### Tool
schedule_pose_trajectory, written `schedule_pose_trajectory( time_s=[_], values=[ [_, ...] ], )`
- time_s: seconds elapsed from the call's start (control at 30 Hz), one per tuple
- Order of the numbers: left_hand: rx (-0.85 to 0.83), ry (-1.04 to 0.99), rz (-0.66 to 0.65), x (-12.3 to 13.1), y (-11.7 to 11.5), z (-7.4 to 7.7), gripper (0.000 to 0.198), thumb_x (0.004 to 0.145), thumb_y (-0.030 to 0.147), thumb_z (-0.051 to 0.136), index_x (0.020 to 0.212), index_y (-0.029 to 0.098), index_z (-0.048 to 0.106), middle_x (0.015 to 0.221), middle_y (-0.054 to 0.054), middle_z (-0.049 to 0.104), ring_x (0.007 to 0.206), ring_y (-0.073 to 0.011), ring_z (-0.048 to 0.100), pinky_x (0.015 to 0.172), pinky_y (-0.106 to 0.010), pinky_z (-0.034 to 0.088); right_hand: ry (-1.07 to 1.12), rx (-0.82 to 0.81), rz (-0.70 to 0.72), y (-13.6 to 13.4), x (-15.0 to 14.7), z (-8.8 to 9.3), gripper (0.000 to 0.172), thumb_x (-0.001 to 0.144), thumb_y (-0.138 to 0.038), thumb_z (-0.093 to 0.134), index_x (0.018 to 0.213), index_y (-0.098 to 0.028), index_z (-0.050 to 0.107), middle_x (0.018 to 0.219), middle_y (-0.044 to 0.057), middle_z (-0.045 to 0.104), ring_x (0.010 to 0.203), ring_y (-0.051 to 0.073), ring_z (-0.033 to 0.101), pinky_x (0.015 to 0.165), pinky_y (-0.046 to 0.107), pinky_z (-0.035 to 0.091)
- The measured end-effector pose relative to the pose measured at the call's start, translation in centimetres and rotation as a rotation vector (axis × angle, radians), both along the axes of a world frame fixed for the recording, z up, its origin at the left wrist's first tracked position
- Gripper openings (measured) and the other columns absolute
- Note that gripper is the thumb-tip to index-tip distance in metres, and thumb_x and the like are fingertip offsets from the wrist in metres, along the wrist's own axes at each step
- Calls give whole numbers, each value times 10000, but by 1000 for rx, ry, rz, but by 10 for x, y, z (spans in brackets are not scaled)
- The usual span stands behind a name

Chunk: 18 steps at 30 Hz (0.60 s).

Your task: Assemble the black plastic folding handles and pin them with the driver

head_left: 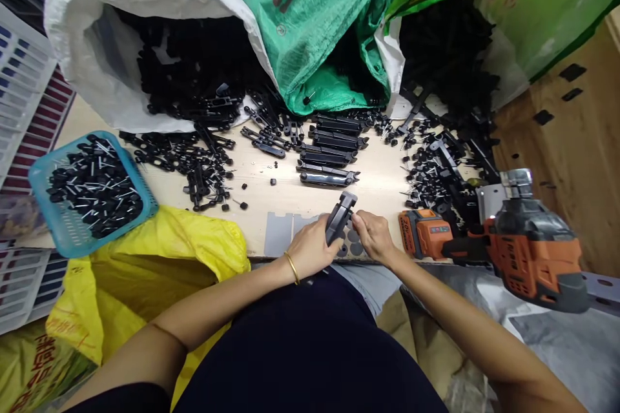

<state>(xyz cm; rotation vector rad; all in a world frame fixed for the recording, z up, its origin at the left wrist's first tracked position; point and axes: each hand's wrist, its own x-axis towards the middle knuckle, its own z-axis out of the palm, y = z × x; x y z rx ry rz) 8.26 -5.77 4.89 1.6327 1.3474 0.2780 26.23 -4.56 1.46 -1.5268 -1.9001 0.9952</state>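
My left hand (312, 246) is wrapped round a black plastic clip part (340, 216), holding it upright at the table's near edge. My right hand (372, 235) pinches at the side of the same part with its fingertips. A gold bangle sits on my left wrist. Just beyond the hands lies a stack of finished black clips (328, 151) in neat rows on the pale wooden table (271, 190). Loose black parts (194, 164) are strewn to the left and right.
A blue basket (68, 232) of black pins stands at the left, a yellow bag (159, 264) below it. An orange and black power driver (513, 248) rests at the right. White (97, 71) and green sacks (310, 26) full of black parts line the back.
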Motion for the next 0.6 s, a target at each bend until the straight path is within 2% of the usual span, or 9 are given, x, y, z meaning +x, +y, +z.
schedule_pose_trajectory(
  time_s=[0.07,0.13,0.2,0.23,0.3,0.37,0.43,0.53,0.6],
  values=[
    [108,12,21,2,-2,-5,439,807,259,525,1230,186,434,1035,-88,640,943,-244,626,797,-336,493,373,-311,-206,-4,-12,3,473,880,-545,362,562,-201,426,455,-22,407,409,90,344,448,249,250],
    [233,60,43,2,-1,-14,538,813,242,522,1317,176,345,1112,-116,602,1000,-255,604,825,-359,492,722,-556,-327,-6,-23,7,451,830,-571,438,570,-203,412,422,-55,369,355,60,236,402,228,192],
    [324,79,55,-2,4,-26,605,806,215,527,1362,172,292,1157,-133,573,1046,-268,579,853,-388,483,934,-685,-341,-4,-27,12,425,785,-550,520,572,-204,396,410,-77,350,340,39,161,388,215,167],
    [344,51,62,-6,8,-32,604,801,205,531,1360,176,302,1172,-132,564,1070,-269,565,875,-395,474,960,-726,-309,-1,-26,13,421,776,-538,539,566,-202,397,405,-78,357,335,35,154,385,213,171],
    [308,-75,110,-13,14,-44,554,791,220,556,1312,181,370,1182,-119,564,1097,-258,549,917,-391,454,848,-767,-194,15,-18,14,426,780,-536,536,548,-196,422,404,-57,405,331,43,203,388,217,195],
    [154,-250,219,-17,16,-53,466,782,292,592,1214,178,461,1124,-96,598,1051,-242,569,908,-370,459,567,-675,-108,44,-4,13,417,805,-525,505,565,-184,485,465,-7,502,379,73,327,428,232,271],
    [-80,-445,368,-13,14,-57,391,773,377,610,1097,172,533,1023,-74,633,949,-223,602,848,-350,484,193,-397,-145,84,9,8,339,832,-450,490,636,-178,541,592,39,581,510,123,453,535,269,366],
    [-376,-750,595,4,13,-60,380,756,442,622,1015,169,565,930,-57,645,823,-193,621,746,-322,507,-331,68,-202,145,20,-8,102,806,-261,516,793,-178,574,827,92,614,778,213,528,733,350,412],
    [-466,-882,730,15,21,-60,431,719,449,661,1034,175,556,917,-55,645,783,-181,624,710,-310,511,-503,176,-117,172,21,-21,117,780,-193,520,880,-168,576,941,121,589,871,241,524,771,360,415]
  ],
)
